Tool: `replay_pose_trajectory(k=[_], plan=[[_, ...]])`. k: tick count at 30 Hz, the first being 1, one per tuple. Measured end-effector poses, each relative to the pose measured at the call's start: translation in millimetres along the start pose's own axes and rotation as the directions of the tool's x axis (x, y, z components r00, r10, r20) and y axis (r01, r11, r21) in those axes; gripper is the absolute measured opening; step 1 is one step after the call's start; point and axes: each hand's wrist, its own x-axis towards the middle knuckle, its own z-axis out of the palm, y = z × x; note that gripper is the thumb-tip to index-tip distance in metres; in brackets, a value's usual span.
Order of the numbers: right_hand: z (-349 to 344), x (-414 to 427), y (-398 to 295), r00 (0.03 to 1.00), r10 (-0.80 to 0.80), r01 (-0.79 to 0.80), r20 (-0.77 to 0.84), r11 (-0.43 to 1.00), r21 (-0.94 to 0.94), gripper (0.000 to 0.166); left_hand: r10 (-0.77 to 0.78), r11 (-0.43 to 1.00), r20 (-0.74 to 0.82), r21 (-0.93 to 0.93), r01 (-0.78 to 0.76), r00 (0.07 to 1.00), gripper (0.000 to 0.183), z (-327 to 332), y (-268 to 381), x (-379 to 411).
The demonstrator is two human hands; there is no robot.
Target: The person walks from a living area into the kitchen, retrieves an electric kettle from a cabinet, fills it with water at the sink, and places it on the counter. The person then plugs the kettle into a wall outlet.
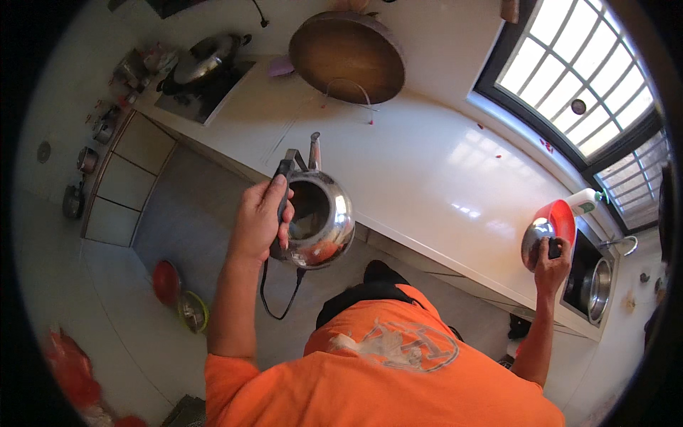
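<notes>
My left hand [261,216] grips the black handle of a shiny metal electric kettle [333,235], held up in front of the counter's edge. The kettle's round top opening is uncovered, its spout points toward the wall, and a black power cord [282,315] hangs in a loop below it. Out to the right, my right hand [552,267] holds a metal lid [532,246] by its black knob. The lid is beside a red basin [564,216] near the sink; whether they touch I cannot tell.
A white countertop [405,176] runs along the wall. A large round wooden board [347,56] leans there. The hob [205,99] bears a lidded wok [205,64]. At right are a white pump bottle [582,202] and a sink [576,277] with a metal bowl [601,291].
</notes>
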Motion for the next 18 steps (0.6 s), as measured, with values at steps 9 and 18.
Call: replay_pose_trajectory(k=[9, 18], plan=[[123, -4, -152, 0.968, -0.051, -0.029, 0.245, 0.949, 0.315, 0.022, -0.036, 0.998, -0.083, 0.042, 0.040, 0.996, 0.036, -102, 24, 104], [204, -3, -275, 0.923, -0.149, -0.029, 0.356, 0.893, 0.450, 0.025, 0.007, 1.000, -0.057, 0.016, -0.006, 0.998, 0.035, -158, 61, 217]])
